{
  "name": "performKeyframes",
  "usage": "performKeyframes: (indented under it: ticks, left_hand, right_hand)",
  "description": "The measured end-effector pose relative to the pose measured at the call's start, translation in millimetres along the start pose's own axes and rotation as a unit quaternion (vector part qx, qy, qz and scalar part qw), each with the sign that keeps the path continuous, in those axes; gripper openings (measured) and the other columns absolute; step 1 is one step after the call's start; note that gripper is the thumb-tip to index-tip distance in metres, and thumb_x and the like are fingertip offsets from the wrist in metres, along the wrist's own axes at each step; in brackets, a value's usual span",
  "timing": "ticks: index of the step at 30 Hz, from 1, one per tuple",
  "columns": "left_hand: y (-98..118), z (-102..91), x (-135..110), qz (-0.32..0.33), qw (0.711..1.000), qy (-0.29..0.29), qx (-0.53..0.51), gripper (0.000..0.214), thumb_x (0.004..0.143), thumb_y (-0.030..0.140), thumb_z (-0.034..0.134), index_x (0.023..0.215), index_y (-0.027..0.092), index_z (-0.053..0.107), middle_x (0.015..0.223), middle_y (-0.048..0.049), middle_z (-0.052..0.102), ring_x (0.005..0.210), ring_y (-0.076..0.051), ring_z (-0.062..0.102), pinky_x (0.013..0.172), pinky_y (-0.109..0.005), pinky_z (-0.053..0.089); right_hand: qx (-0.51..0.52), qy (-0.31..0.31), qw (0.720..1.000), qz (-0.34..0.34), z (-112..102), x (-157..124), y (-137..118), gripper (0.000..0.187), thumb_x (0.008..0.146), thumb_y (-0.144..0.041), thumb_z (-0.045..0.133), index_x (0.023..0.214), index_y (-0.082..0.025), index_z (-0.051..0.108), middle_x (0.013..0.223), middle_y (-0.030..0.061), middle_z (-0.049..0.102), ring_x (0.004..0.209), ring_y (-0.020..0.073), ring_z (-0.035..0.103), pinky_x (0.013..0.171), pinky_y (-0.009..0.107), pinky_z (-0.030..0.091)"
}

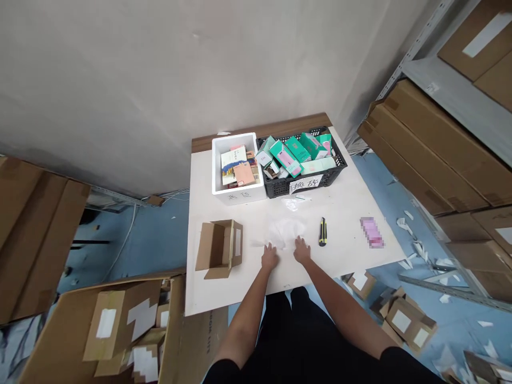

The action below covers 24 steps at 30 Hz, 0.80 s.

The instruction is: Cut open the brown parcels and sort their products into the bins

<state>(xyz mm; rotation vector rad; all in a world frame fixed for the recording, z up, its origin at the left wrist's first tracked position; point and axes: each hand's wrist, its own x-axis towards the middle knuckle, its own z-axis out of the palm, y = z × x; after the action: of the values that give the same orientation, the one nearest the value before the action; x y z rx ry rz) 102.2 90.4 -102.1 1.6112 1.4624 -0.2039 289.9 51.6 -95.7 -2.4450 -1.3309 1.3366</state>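
Observation:
A thin, whitish, see-through sheet (285, 230) lies crumpled on the white tabletop (216, 296). At its near left side, my left hand (270, 257) rests with fingers stretched forward onto it. My right hand (302, 249) touches its near right side, fingers also extended and slightly apart. Whether the sheet is paper or plastic film I cannot tell. A yellow and black utility knife (322, 232) lies just right of my right hand. Left of my left hand stands an open, small cardboard box (236, 248), its flaps spread and its inside visible.
A white foam box (236, 198) with books and a black crate (276, 188) of green boxes stand at the table's back. A pink, pixelated item (372, 232) lies right. A large carton (176, 325) holds boxes at lower left. Shelving with cartons (436, 144) rises right.

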Motion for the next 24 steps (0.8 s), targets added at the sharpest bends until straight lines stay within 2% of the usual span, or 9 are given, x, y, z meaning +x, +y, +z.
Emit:
performKeyframes:
  ticks: [3,6,10,13,16,18,20,22,24]
  left_hand:
    - [28.7,27.5,-12.9,0.044,0.999,-0.002,-0.025,0.06,0.083,0.011,0.056,0.143,0.014,0.06,0.164,-0.0183,0.047,0.159,-0.033,0.031,0.129,-0.053,0.029]
    - [52.3,46.8,-35.0,0.118,0.99,0.045,-0.069,0.053,0.086,0.009,0.052,0.137,0.016,0.066,0.151,-0.0149,0.061,0.149,-0.028,0.048,0.128,-0.047,0.034]
    - [62.4,43.2,-74.5,0.19,0.964,0.116,-0.144,0.037,0.088,0.013,0.053,0.113,0.021,0.078,0.121,-0.0126,0.077,0.124,-0.031,0.065,0.114,-0.051,0.049]
    - [49.1,7.5,-102.4,0.221,0.945,0.161,-0.179,0.032,0.088,0.017,0.055,0.106,0.024,0.081,0.112,-0.009,0.079,0.114,-0.028,0.07,0.109,-0.046,0.053]
    - [15.8,-55.9,-122.4,0.221,0.92,0.258,-0.194,0.034,0.089,0.019,0.054,0.108,0.025,0.082,0.116,-0.0078,0.079,0.115,-0.026,0.069,0.109,-0.044,0.052]
    - [-16.2,-104.5,-130.2,0.176,0.91,0.33,-0.177,0.035,0.091,0.02,0.054,0.113,0.025,0.08,0.122,-0.009,0.077,0.122,-0.028,0.067,0.114,-0.046,0.049]
    - [-52.7,-146.9,-133.5,0.098,0.911,0.376,-0.141,0.039,0.089,0.021,0.057,0.122,0.024,0.078,0.133,-0.0112,0.073,0.138,-0.031,0.057,0.121,-0.048,0.041]
    - [-89.3,-174.2,-133.0,0.031,0.93,0.356,-0.085,0.048,0.085,0.024,0.067,0.132,0.02,0.073,0.152,-0.0142,0.061,0.155,-0.036,0.037,0.127,-0.051,0.032]
    - [-121.5,-182.6,-130.2,-0.004,0.956,0.289,-0.044,0.058,0.078,0.03,0.077,0.135,0.017,0.071,0.165,-0.0168,0.046,0.16,-0.04,0.025,0.128,-0.051,0.029]
  right_hand:
    - [0.147,0.01,0.989,-0.021,-4.4,-10.6,-1.5,0.054,0.091,-0.03,0.056,0.143,-0.017,0.067,0.159,0.0167,0.053,0.153,0.0307,0.043,0.125,0.051,0.031]
    - [0.241,0.035,0.967,-0.071,-11.7,-26.3,-2.0,0.052,0.091,-0.052,0.053,0.124,-0.019,0.077,0.125,0.0116,0.077,0.127,0.029,0.066,0.11,0.046,0.05]
    - [0.421,0.072,0.893,-0.142,-26.9,-49.6,-7.7,0.054,0.076,-0.067,0.062,0.092,-0.019,0.08,0.083,0.0048,0.08,0.086,0.0277,0.073,0.083,0.042,0.059]
    - [0.443,0.114,0.876,-0.153,-40.2,-61.3,-22.7,0.047,0.069,-0.061,0.069,0.088,-0.019,0.077,0.083,0.0064,0.079,0.083,0.0274,0.073,0.08,0.039,0.059]
    - [0.446,0.161,0.867,-0.151,-49.0,-69.7,-48.0,0.052,0.067,-0.054,0.073,0.105,-0.019,0.076,0.09,0.0084,0.079,0.088,0.0301,0.075,0.08,0.041,0.059]
    - [0.443,0.176,0.865,-0.158,-50.6,-77.3,-70.3,0.055,0.068,-0.051,0.073,0.113,-0.019,0.074,0.093,0.0095,0.079,0.092,0.0312,0.075,0.083,0.042,0.059]
    - [0.437,0.196,0.861,-0.172,-49.1,-88.1,-97.2,0.047,0.072,-0.048,0.07,0.109,-0.019,0.075,0.099,0.0115,0.078,0.098,0.0319,0.073,0.088,0.043,0.058]
    - [0.425,0.235,0.852,-0.195,-45.8,-101.8,-128.6,0.038,0.078,-0.045,0.065,0.104,-0.019,0.075,0.106,0.0128,0.078,0.104,0.0317,0.071,0.094,0.043,0.055]
    - [0.404,0.285,0.839,-0.227,-40.9,-116.2,-163.9,0.033,0.083,-0.042,0.062,0.103,-0.02,0.076,0.111,0.0128,0.076,0.108,0.0303,0.068,0.098,0.041,0.054]
